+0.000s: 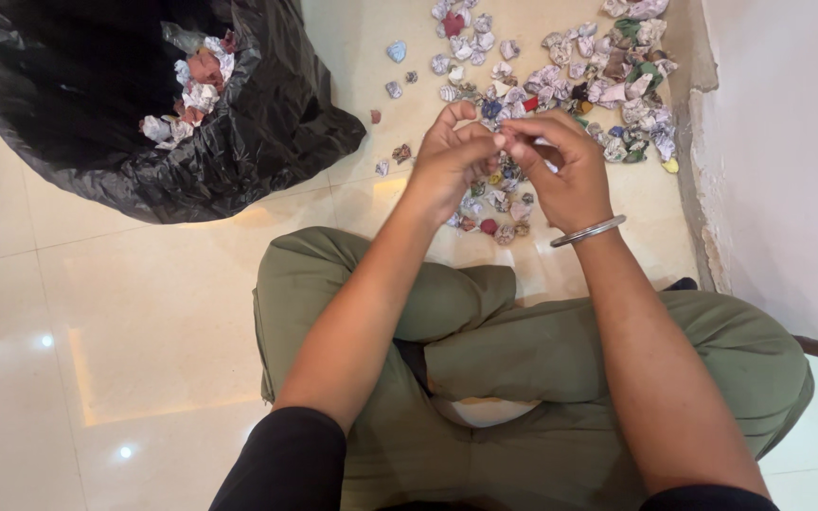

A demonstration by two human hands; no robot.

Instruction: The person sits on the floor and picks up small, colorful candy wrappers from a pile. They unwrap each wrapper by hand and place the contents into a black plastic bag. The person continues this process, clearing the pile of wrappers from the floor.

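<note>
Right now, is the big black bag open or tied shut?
Open. The black bag has its mouth spread wide on the floor, and crumpled paper balls show inside it. How full it is cannot be told.

The floor (144,312) was glossy cream tile with faint grey grout lines and small white light spots. At far left, a bag (267,132) was shiny black, and the crumpled paper balls in the bag (191,90) were white with grey print and touches of pink. The scattered paper balls (560,76) at far right were mostly white and grey, with some red, green, blue and yellow. The trousers (523,369) were olive green, the sleeves (286,464) black. The bangle (587,231) on the right wrist was silver. The wall (788,142) at right was off-white with a brown, chipped edge.
</note>
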